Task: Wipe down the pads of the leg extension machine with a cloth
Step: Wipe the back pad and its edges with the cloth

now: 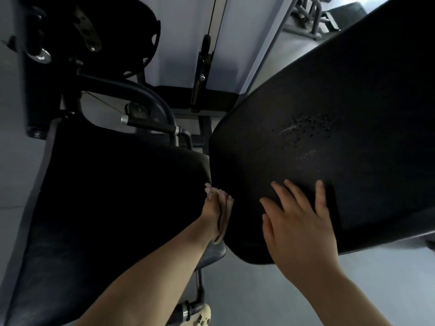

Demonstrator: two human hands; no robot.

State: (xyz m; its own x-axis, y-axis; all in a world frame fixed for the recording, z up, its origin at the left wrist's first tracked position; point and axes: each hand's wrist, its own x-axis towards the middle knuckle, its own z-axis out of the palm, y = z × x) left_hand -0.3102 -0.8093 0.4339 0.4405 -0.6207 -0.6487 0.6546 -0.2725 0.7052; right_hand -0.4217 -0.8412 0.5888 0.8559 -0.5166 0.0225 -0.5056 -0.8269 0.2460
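Observation:
The black back pad [329, 114] of the leg extension machine tilts up to the right, with a worn, pitted patch near its middle. The black seat pad [113, 196] lies to the left. My left hand [213, 209] holds a pale pink cloth [222, 215] pushed into the gap between the seat pad and the back pad's lower left edge; the fingers are mostly hidden by the cloth and the gap. My right hand [299, 222] lies flat on the lower part of the back pad with straight, spread fingers.
A dark curved handle bar [150, 123] with chrome ends runs above the seat. A cable and spring pin [202, 74] stand behind against a white column. Black machine parts [70, 38] sit at the upper left. Grey floor [259, 297] lies below. Another bench [334, 17] stands far right.

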